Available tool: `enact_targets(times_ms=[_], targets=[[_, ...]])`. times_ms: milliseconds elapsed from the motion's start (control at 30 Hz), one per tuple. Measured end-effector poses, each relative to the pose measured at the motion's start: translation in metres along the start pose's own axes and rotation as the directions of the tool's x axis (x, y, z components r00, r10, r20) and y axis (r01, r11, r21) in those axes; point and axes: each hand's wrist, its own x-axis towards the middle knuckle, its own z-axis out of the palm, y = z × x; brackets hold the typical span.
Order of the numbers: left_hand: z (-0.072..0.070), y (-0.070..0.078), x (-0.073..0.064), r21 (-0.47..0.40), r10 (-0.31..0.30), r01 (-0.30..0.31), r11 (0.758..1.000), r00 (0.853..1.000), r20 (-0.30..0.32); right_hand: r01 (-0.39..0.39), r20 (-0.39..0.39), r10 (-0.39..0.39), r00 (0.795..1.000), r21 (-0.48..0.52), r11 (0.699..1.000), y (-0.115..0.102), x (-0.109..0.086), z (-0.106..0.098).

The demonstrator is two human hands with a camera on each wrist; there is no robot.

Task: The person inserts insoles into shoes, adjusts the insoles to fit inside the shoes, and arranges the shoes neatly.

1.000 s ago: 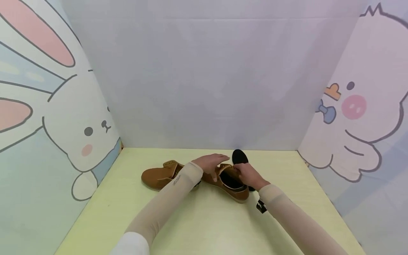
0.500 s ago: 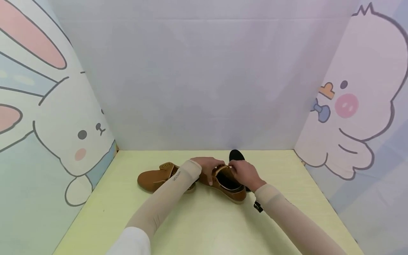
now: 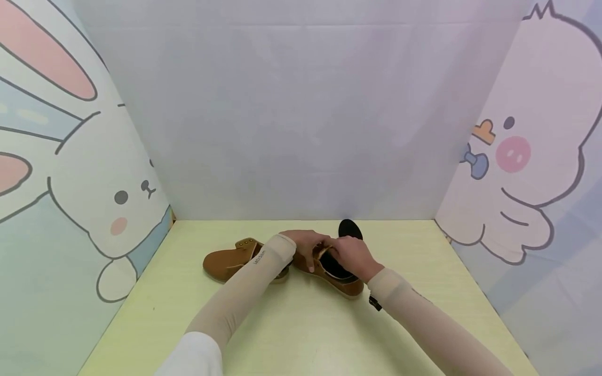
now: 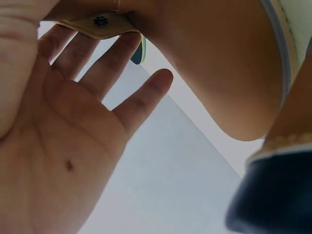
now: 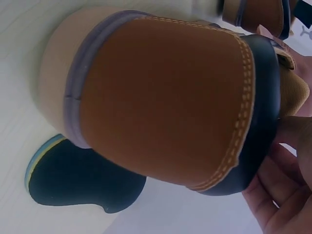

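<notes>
The brown shoe (image 3: 349, 289) sits sole-down on the pale table (image 3: 305, 334), heel toward you, between your hands; a black insole (image 3: 349, 228) lies just beyond it and the second shoe (image 3: 224, 263) is to its left, partly under your forearm. Expect it to be light, its upper pliable and its sole stiffer, with little slip; the eyelet flaps or the firm heel should give good purchase. Your left hand (image 3: 305, 243) reaches across, fingers extended against a flap, thumb apart. Your right hand (image 3: 355, 256) angles in from the right and seems to pinch the upper by the opening, though its fingertips are partly hidden.
</notes>
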Motion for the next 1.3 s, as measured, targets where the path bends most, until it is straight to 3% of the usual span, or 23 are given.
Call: enact_targets(times_ms=[167,433,733,867,1033,1300], targets=[[-0.001,-0.002,0.002,-0.014,0.041,-0.041,0.999,0.999,0.002,0.044,-0.022,-0.044,0.999,-0.013,0.999,0.002,-0.005,0.002],[0.001,-0.005,0.002,-0.029,0.042,-0.042,0.999,0.999,-0.008,0.147,-0.103,-0.139,0.985,0.075,0.986,0.008,-0.018,0.005],[0.002,0.000,0.001,-0.027,0.053,-0.053,0.998,0.999,-0.001,0.146,-0.108,-0.137,0.985,0.079,0.986,0.008,-0.021,0.005],[0.003,0.003,0.003,-0.021,0.079,-0.079,0.997,0.997,-0.001,0.102,-0.077,-0.096,0.992,0.075,0.992,0.008,-0.022,0.003],[0.004,0.005,0.005,0.024,0.064,-0.064,0.998,0.998,0.005,0.009,-0.074,0.000,0.997,0.122,0.992,0.011,-0.024,-0.003],[0.006,0.009,0.005,0.044,0.019,-0.020,0.999,1.000,0.009,-0.182,-0.084,0.214,0.973,0.287,0.941,0.033,-0.046,-0.008]])
